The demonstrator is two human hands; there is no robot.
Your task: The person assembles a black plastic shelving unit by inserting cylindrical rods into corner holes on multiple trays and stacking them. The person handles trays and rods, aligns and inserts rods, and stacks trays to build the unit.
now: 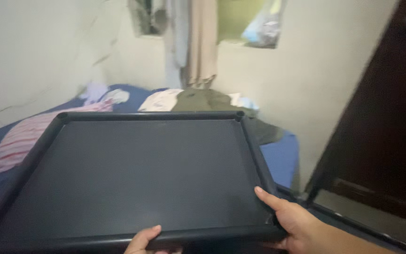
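Up front, one large black rectangular tray with a raised rounded rim (254, 155) fills the lower view, its near-left corner cut off by the picture's edge. Both hands grip its near rim: the left hand (144, 241), mostly out of view, hooks a thumb over the edge, and the right hand (290, 223) clasps the near-right corner. Beyond lies one blue bed (280, 157) strewn with blurred clothes, including a pink striped cloth (22, 136)

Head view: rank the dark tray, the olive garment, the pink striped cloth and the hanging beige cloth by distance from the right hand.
1. Dark tray, gripped by the right hand.
2. Olive garment, on the bed ahead.
3. Pink striped cloth, far left.
4. Hanging beige cloth, back wall.
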